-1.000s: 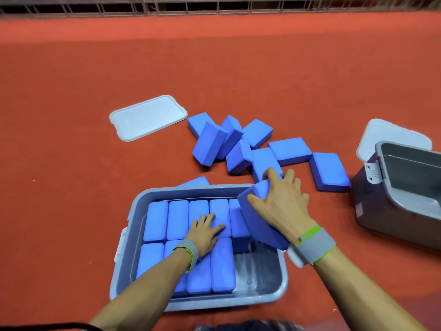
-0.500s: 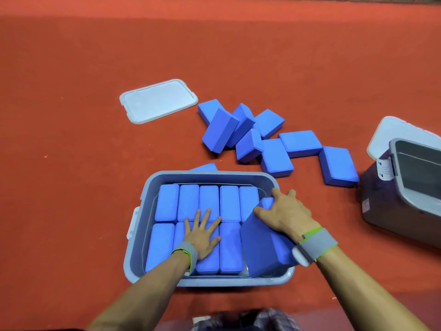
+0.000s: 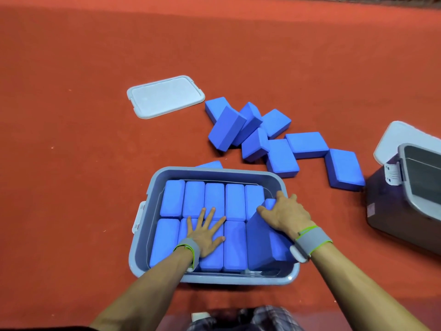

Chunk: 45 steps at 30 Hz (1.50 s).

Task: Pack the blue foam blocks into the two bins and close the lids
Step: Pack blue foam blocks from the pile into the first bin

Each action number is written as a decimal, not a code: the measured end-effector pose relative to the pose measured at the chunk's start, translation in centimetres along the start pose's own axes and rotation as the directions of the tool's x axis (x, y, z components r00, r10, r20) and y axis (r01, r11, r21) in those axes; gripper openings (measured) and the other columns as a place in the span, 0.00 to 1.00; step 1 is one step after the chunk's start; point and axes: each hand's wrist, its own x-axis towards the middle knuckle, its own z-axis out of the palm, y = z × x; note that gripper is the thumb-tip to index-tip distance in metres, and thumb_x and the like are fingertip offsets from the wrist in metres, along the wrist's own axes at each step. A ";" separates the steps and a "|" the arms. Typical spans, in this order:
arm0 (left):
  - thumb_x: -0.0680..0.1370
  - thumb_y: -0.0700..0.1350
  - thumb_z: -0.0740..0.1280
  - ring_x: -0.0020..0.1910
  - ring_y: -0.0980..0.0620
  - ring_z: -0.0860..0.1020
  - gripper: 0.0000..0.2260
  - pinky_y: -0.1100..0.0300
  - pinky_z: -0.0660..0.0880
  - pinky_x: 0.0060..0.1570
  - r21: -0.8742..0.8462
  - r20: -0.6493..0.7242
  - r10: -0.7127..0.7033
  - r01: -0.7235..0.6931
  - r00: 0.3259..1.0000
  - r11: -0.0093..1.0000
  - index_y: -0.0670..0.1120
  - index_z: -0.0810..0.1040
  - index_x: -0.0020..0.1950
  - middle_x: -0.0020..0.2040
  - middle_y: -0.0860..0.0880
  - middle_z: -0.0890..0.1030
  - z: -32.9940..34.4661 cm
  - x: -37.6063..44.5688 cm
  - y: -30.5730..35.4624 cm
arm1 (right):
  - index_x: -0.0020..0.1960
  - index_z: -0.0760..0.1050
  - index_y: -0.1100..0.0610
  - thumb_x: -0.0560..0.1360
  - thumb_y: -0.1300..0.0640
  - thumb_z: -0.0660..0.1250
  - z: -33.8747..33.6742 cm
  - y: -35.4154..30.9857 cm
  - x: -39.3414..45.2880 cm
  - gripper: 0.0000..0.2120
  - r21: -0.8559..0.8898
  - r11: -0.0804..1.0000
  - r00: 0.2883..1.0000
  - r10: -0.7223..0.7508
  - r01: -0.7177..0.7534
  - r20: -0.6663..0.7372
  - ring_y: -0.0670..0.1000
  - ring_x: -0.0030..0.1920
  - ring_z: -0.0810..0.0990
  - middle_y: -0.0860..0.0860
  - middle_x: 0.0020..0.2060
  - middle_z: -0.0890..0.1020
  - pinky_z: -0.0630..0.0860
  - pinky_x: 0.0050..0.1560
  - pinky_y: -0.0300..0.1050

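1. I saw the left hand (image 3: 205, 237) lying flat with fingers spread wide on the packed blue blocks (image 3: 194, 199) in the near bin (image 3: 216, 172).
2. The right hand (image 3: 285, 217) held a tilted block (image 3: 259, 244) at the bin's right end, fingers curled over its top.
3. Loose blocks (image 3: 282, 156) lay on the red floor (image 3: 71, 163) behind the bin.
4. One lid (image 3: 164, 96) lay flat beside them.
5. The second bin (image 3: 420, 187) stood open on the right.

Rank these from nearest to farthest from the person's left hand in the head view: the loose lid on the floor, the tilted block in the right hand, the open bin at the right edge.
1. Tilted block, just right of the left hand, inside the near bin.
2. Loose lid, on the floor beyond the bin, up and left.
3. Open bin, far right edge.
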 end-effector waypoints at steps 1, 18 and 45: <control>0.70 0.74 0.34 0.76 0.47 0.25 0.36 0.29 0.33 0.71 0.003 0.006 -0.002 0.002 1.000 1.000 0.67 0.35 0.77 0.77 0.56 0.27 0.0 0.0 0.0 | 0.76 0.60 0.50 0.72 0.31 0.62 0.5 0.0 0.2 0.39 0.000 1.000 1.000 -0.002 0.002 -0.002 0.66 0.66 0.73 0.58 0.68 0.66 0.74 0.62 0.61; 0.83 0.62 0.41 0.80 0.40 0.43 0.26 0.30 0.42 0.72 0.070 -0.213 -0.119 0.136 0.970 0.988 0.58 0.52 0.82 0.83 0.48 0.50 2.6 -1.1 -1.7 | 0.75 0.63 0.50 0.81 0.41 0.59 13.1 1.0 4.3 0.26 0.210 0.929 0.912 -0.220 0.303 -0.345 0.57 0.72 0.64 0.49 0.77 0.64 0.67 0.65 0.62; 0.82 0.66 0.42 0.76 0.45 0.26 0.28 0.24 0.33 0.66 0.003 -0.215 -0.189 0.194 0.958 0.981 0.64 0.35 0.79 0.79 0.53 0.29 1.1 1.2 -3.0 | 0.82 0.54 0.47 0.83 0.42 0.46 17.8 1.3 7.8 0.28 0.103 0.949 0.916 -0.255 0.299 -0.308 0.55 0.82 0.48 0.46 0.82 0.52 0.57 0.78 0.61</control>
